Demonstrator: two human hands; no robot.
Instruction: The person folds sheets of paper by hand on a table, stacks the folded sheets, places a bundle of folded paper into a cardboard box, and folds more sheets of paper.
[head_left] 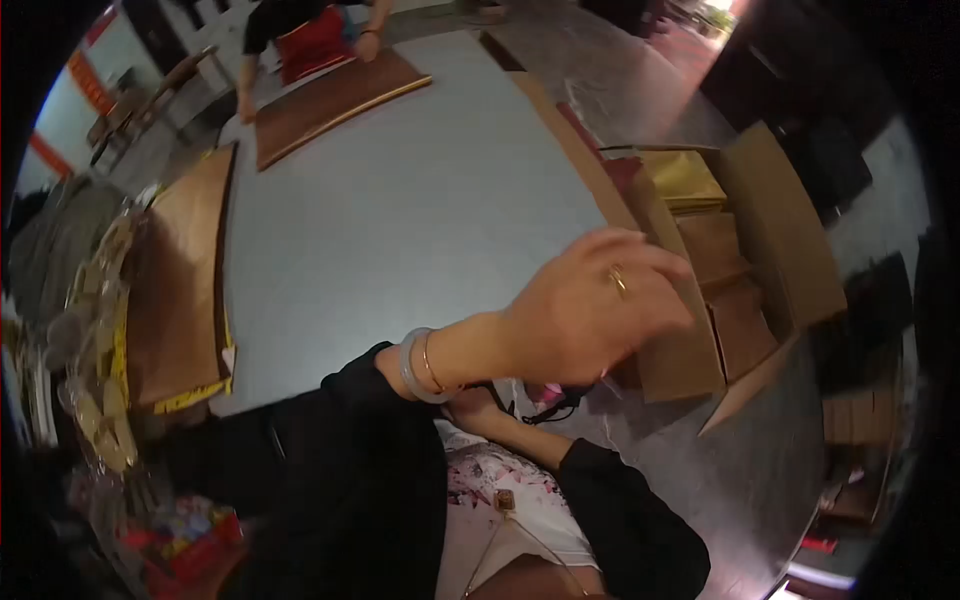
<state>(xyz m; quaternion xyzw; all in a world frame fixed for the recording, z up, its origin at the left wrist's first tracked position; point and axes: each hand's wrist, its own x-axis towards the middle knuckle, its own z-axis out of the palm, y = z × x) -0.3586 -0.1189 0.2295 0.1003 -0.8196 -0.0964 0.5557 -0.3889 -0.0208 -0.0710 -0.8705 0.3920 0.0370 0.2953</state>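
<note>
My left hand [600,305], with a gold ring and bangles at the wrist, is raised over the table's right edge beside an open cardboard box [682,375]. Its fingers are curled and slightly blurred, and their tips are hidden, so whatever they hold does not show. Behind my left wrist, close to my body, lies my right hand [470,408]; its fingers are covered. A small pink item [548,392] and dark cord are near it. Inside the box are brown packets [712,248] and a gold-yellow packet [685,180].
The grey-white table [400,220] spreads ahead. Across it, another person's hands [368,46] touch a brown panel [335,100] with a gold edge. Along the left side lies a brown sheet stack [180,280] with yellow-black edging. A red container [195,545] stands at lower left.
</note>
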